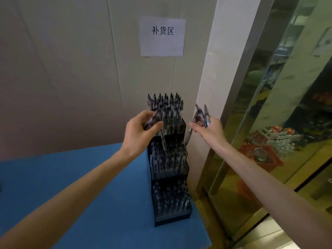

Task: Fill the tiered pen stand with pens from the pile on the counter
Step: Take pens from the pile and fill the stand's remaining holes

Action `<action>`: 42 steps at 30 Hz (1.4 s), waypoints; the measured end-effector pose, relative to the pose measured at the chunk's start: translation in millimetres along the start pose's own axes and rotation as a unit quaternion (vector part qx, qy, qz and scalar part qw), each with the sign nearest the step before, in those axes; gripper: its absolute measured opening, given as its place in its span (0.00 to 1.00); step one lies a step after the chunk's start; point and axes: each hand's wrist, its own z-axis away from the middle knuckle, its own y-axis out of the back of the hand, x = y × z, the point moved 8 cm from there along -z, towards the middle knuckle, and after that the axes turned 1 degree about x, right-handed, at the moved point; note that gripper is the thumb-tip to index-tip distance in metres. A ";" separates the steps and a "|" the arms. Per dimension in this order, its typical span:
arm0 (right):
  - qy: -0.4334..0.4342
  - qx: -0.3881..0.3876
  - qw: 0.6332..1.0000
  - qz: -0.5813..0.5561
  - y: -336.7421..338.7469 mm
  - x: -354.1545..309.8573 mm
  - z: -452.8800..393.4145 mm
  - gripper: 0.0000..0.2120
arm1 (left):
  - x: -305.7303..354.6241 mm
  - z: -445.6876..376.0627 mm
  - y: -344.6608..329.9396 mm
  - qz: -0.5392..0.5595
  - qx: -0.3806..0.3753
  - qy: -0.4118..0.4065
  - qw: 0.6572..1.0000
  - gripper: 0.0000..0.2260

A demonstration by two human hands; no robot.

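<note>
A black tiered pen stand point(179, 129) rises in three steps at the right edge of the blue counter point(71, 186), each tier packed with several upright pens. My left hand point(139, 133) is at the top tier, fingers pinched on a pen point(162, 136) that hangs tip-down over the middle tier. My right hand point(209, 131) is just right of the stand, closed around a small bunch of pens point(202, 115) whose ends point up. The pile on the counter is out of view.
A white wall with a paper sign point(162, 36) stands behind the stand. A white pillar point(215, 69) is just right of it. Beyond it a glass door point(287, 123) with a metal frame reflects packaged goods. The counter's right edge drops off close to the stand.
</note>
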 end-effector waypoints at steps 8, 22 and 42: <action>0.048 -0.037 0.998 0.005 -8.4 13.5 4.3 0.11 | -10.3 -6.0 3.9 -0.027 0.012 -0.013 0.999 0.10; 0.081 -0.122 0.983 0.110 -44.0 30.4 -4.3 0.17 | -17.9 2.3 2.0 -0.084 0.025 -0.006 0.996 0.11; -0.023 -0.147 0.979 0.140 -60.1 34.5 -11.6 0.12 | -5.6 7.2 -4.1 -0.086 0.014 -0.017 0.996 0.09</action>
